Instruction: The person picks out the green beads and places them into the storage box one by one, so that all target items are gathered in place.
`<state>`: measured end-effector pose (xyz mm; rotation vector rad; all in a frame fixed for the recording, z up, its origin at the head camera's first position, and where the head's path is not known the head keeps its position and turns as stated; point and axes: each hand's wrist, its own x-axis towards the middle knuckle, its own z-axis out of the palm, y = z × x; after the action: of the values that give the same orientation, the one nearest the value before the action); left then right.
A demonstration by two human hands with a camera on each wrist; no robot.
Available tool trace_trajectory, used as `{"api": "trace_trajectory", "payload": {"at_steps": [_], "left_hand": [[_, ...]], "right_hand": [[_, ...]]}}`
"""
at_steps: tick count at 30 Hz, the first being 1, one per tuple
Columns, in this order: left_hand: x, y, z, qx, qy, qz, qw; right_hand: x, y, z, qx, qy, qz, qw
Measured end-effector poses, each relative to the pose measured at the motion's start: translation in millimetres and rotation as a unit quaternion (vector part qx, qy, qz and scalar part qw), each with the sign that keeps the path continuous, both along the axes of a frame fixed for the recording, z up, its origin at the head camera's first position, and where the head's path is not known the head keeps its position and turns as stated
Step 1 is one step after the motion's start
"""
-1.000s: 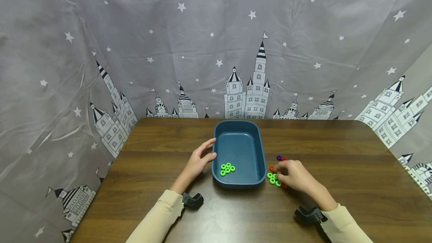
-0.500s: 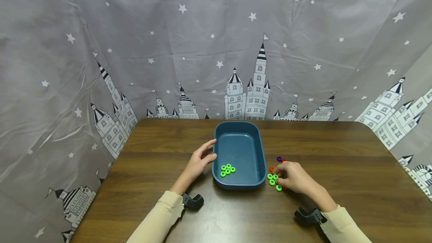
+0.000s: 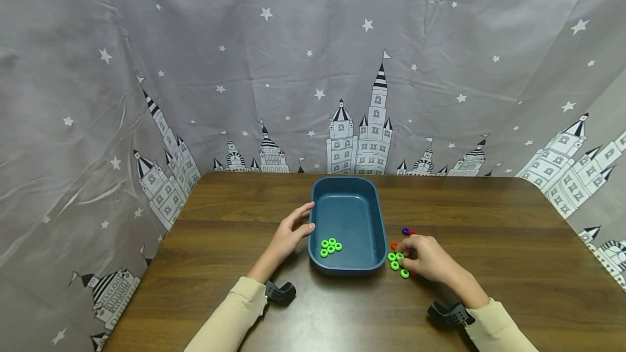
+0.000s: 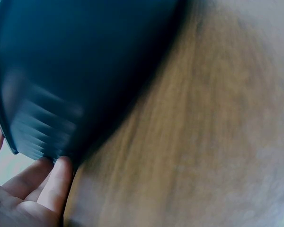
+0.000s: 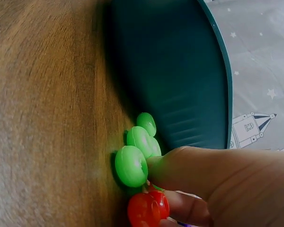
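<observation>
A dark blue plastic bin stands on the table, with several green rings lying in its near left corner. My left hand rests against the bin's left side, its fingers fairly straight, fingertips touching the outer wall. Just right of the bin, my right hand bends over a small cluster of green rings. Its thumb and curled fingers close around one green ring, mostly hidden. Red rings sit close beneath those fingers, partly covered by the hand.
A purple ring and an orange-red ring lie beside the right hand. The brown wooden table reaches back to a grey curtain printed with castles and stars. Black bands circle both wrists.
One green ring beside the right thumb has slid slightly nearer the table's front, away from the cluster. The right hand has shifted only a little; left hand and bin hold still.
</observation>
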<state>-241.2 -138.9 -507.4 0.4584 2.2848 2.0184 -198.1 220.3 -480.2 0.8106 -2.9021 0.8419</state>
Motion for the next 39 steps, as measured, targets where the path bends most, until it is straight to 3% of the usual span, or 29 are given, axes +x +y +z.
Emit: {"api": "trace_trajectory", "payload": {"at_steps": [11, 21, 30, 39], "left_hand": [[-0.9, 0.0, -1.1, -0.003, -0.005, 0.011, 0.9999], [-1.1, 0.2, -0.3, -0.002, 0.003, 0.001, 1.0000], [-0.6, 0.9, 0.1, -0.004, -0.001, 0.008, 1.0000], [0.2, 0.5, -0.1, -0.003, 0.001, 0.004, 1.0000]], "right_hand": [[0.9, -1.7, 5.7, -0.001, 0.001, -0.012, 0.9999], [0.7, 0.4, 16.1, -0.004, -0.007, -0.034, 0.9994], [-7.1, -3.4, 27.6, -0.020, 0.053, -0.043, 0.9975], [-18.4, -29.1, 44.8, -0.073, 0.059, -0.039, 0.9948]]}}
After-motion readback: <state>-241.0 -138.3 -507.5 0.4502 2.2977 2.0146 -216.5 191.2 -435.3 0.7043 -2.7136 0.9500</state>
